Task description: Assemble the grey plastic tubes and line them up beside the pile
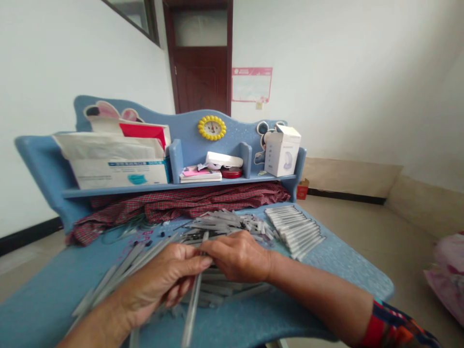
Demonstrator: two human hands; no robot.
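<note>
**Held fast over the blue table [348,275]**

Beside a loose pile of tubes [217,221], left of a neat row of tubes [295,229]. Clamped near the far end by fingers [197,265] of left hand [163,275] and right hand [242,256]: one slim translucent tube [193,307]. Probably light, stiff, slippery, crackable under hard squeezing; best taken at mid-length. Pointing away from the body, long axis leaning slightly right.

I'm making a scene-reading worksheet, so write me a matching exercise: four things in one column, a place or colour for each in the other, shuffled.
1. Thin translucent tube
2. Flower-shaped clock
3. Plaid cloth
4. Tall white box

A. Yellow around its edge
B. At the right end of the shelf
C. In the left hand
D. Below the shelf

Pairs: 1-C, 2-A, 3-D, 4-B
</note>
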